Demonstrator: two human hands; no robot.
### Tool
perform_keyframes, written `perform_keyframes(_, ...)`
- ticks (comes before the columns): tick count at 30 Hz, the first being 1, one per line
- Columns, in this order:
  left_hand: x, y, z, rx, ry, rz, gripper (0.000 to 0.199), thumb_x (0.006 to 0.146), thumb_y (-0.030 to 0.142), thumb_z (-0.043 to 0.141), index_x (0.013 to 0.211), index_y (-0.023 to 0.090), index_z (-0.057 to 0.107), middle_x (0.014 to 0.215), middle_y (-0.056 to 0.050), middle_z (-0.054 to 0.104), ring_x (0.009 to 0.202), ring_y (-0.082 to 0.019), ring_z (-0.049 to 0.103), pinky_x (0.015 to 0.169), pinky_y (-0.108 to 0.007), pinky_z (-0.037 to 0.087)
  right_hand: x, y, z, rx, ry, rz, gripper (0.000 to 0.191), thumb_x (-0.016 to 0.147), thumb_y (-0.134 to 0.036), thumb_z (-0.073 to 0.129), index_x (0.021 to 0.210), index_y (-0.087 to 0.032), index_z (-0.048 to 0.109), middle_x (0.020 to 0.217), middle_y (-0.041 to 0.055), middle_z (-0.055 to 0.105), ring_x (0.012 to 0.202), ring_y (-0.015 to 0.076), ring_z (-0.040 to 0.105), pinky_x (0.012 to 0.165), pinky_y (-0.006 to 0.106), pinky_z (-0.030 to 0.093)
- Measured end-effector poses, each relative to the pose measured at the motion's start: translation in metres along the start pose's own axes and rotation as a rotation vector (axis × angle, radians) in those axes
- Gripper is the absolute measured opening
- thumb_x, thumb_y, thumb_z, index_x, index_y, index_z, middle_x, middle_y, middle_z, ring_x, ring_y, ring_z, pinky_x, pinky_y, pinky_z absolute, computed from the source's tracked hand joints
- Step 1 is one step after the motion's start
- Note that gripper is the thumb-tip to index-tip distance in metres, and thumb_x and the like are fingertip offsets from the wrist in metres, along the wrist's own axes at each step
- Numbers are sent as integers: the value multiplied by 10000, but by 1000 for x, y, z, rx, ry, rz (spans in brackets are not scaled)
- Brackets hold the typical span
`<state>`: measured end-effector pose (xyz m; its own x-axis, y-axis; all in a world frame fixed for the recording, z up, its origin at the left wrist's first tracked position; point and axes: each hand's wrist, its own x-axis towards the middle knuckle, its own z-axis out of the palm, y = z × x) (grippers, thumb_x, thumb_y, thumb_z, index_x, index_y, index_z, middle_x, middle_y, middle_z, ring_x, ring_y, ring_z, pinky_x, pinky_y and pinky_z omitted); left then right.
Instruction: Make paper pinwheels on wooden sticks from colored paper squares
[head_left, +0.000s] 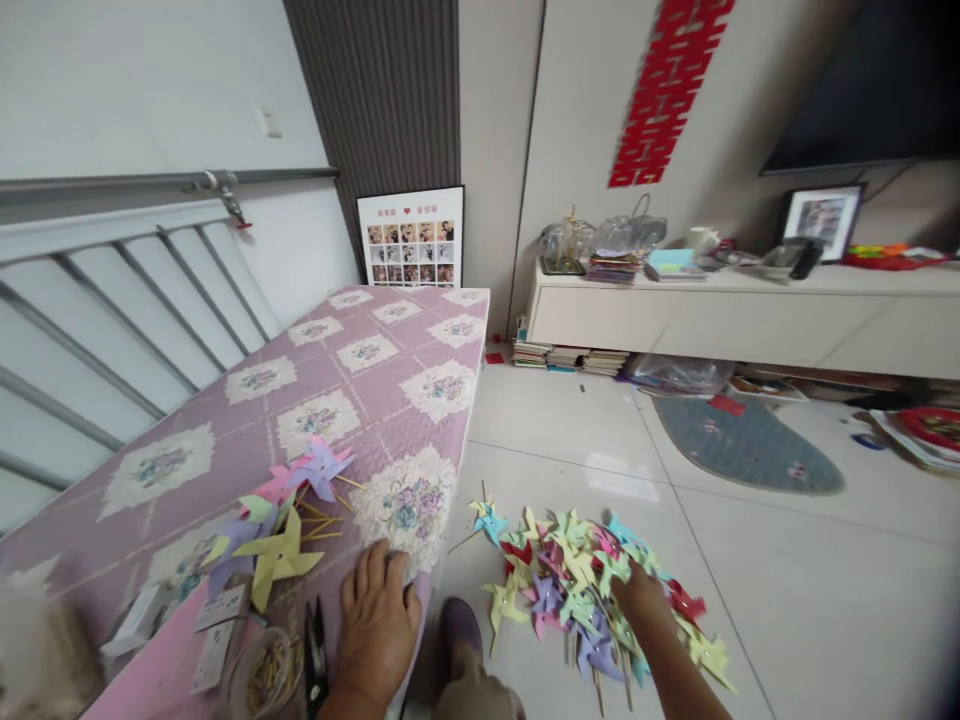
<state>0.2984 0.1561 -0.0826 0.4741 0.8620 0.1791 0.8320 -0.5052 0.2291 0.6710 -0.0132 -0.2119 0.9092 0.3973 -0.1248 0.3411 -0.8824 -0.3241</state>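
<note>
My left hand [379, 620] lies flat on the purple flowered cloth [360, 352], fingers apart and holding nothing. Just left of it are black scissors [316, 650] and a round clear tub [264, 672] of small brown items. Farther up the cloth, several paper pinwheels on sticks, a yellow one [278, 556] among them, lie together. My right hand [641, 598] reaches down into a heap of colourful pinwheels [576, 565] on the tiled floor. Its fingertips are hidden among the pinwheels, so any hold cannot be made out.
Small white boxes [219, 640] sit left of the tub. A low white cabinet [675, 318] bearing various items runs along the wall, with books [568, 358] beneath. A blue-grey mat [742, 445] is on the floor. Metal railings [142, 330] border the cloth's left side.
</note>
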Motion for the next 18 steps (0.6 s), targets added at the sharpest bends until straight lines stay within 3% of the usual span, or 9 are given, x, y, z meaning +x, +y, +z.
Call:
perform_keyframes(3,1,0,-2,-65,-21,-39,329,855,231,459,1151,232,602,1352,-90,512,1301,-255,372,1065,-449,278,6,-76,-6,90,12,-215,454,804,-281,459,1191,-79,583,1080,228,667,1062,347,629,887,482,494)
perform_keyframes(6,4,-1,-5,-133,-65,-75,339,840,275,498,1163,243,594,1384,-82,490,1331,-264,333,1098,-464,230,-8,-181,-17,195,3,-505,506,850,-328,422,1299,-107,496,1225,199,609,1123,308,591,963,476,454)
perform_keyframes(9,7,-3,-9,-205,-109,-97,364,832,325,515,1180,239,582,1422,-81,453,1354,-281,299,1117,-489,201,-54,-285,-28,264,-101,-845,528,874,-369,446,1342,-124,467,1326,168,555,1222,262,516,1038,404,400)
perform_keyframes(11,9,-5,-11,-240,-140,-109,382,845,348,493,1195,225,582,1441,-88,434,1365,-293,286,1127,-506,188,-95,-340,-31,258,-229,-1064,550,849,-406,517,1352,-187,478,1368,117,538,1274,245,464,1072,382,353)
perform_keyframes(14,11,-8,-9,-286,-206,-141,517,884,437,416,1343,211,491,1471,-113,408,1387,-324,262,1142,-546,157,-149,-394,-26,182,-413,-1251,769,711,-452,690,1408,-271,421,1410,79,503,1301,262,427,1056,394,345)
perform_keyframes(18,14,-14,-5,-374,-314,-138,659,918,540,272,1486,207,261,1543,-151,286,1439,-366,139,1151,-599,92,-181,-428,-7,41,-508,-1215,986,575,-498,782,1439,-254,374,1528,170,301,1373,394,268,1016,561,289)
